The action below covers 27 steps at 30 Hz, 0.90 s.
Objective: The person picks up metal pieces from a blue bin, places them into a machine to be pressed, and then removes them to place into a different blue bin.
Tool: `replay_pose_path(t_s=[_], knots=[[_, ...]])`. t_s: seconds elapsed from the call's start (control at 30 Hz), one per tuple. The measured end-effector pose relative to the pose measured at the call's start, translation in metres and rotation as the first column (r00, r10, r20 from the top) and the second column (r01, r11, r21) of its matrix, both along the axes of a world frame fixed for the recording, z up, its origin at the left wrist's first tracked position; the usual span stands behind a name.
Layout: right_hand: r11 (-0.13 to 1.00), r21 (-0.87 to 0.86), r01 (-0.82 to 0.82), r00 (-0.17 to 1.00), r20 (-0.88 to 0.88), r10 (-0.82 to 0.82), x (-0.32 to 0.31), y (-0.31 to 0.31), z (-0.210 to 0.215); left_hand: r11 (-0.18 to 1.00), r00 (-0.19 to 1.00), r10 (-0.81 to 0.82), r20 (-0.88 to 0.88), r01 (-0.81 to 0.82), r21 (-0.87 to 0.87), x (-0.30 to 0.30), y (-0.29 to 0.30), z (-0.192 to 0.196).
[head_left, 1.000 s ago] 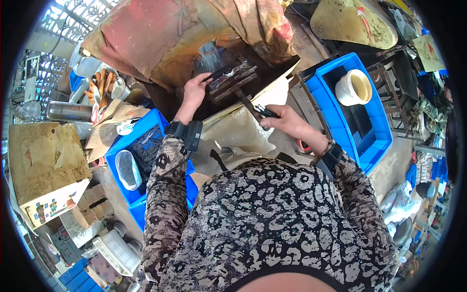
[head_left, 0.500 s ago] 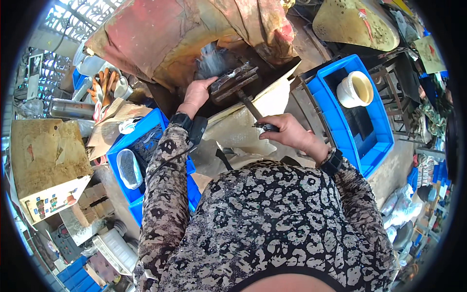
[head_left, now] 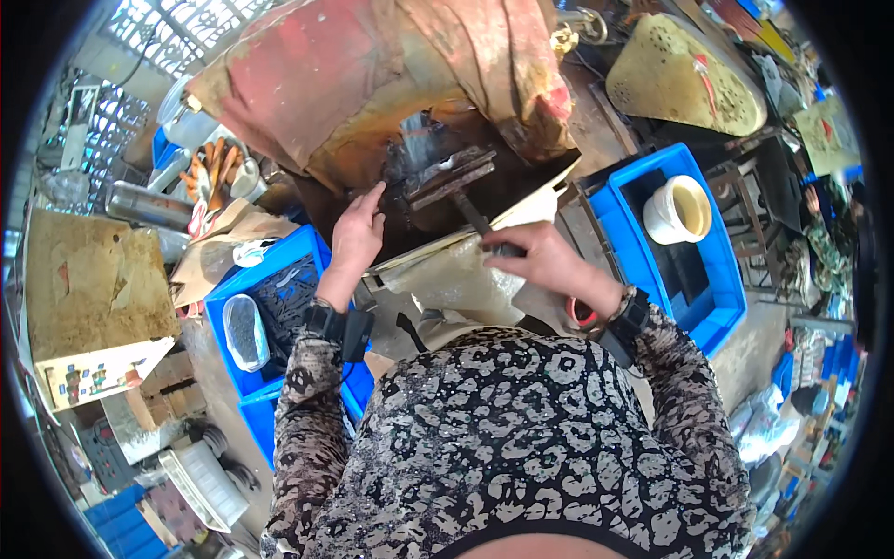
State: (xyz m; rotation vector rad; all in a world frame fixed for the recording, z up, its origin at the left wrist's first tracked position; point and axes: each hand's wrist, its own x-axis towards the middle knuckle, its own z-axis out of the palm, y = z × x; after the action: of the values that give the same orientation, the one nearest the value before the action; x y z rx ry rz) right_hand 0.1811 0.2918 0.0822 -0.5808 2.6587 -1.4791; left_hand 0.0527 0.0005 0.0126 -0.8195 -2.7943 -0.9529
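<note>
My right hand is closed round the near end of a dark T-shaped metal tool's handle. The tool's crossbar lies farther in, inside the dark opening of a cloth-draped machine. A grey blur, like water or a spinning part, shows just behind the crossbar; which it is I cannot tell. Left of the crossbar, my left hand is held apart from it with fingers stretched out, holding nothing. Clear plastic sheeting hangs from the near edge of the opening.
At the left stands a blue bin with dark thin parts and a clear tub. On the right, a blue crate holds a white bucket. Orange-brown gloves lie beyond the left bin, near a worn board-topped box.
My left hand has come off the crossbar and drawn back toward me, its fingers now extended. My right hand keeps its hold on the handle. The view has shifted slightly.
</note>
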Motion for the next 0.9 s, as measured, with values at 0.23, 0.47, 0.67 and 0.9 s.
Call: replay_pose_path(t_s=[0.23, 0.47, 0.67, 0.9], knots=[[0.964, -0.157, 0.216, 0.958, -0.158, -0.241, -0.109, -0.03, 0.044, 0.994, 0.995, 0.098, 0.022, -0.097, -0.058, 0.03, -0.006, -0.009], [0.932, -0.202, 0.301, 0.945, -0.066, -0.319, -0.22, -0.054, 0.052, 0.989, 0.991, 0.129, -0.035, -0.131, -0.063, 0.029, -0.005, -0.009], [0.922, -0.266, 0.28, 0.946, -0.085, -0.312, -0.272, -0.06, 0.042, 0.99, 0.993, 0.12, 0.021, -0.118, -0.071, 0.03, -0.003, -0.005], [0.918, -0.101, 0.385, 0.918, -0.067, -0.392, -0.292, -0.067, 0.038, 0.992, 0.993, 0.113, 0.046, -0.11, -0.069, 0.031, -0.003, -0.004]])
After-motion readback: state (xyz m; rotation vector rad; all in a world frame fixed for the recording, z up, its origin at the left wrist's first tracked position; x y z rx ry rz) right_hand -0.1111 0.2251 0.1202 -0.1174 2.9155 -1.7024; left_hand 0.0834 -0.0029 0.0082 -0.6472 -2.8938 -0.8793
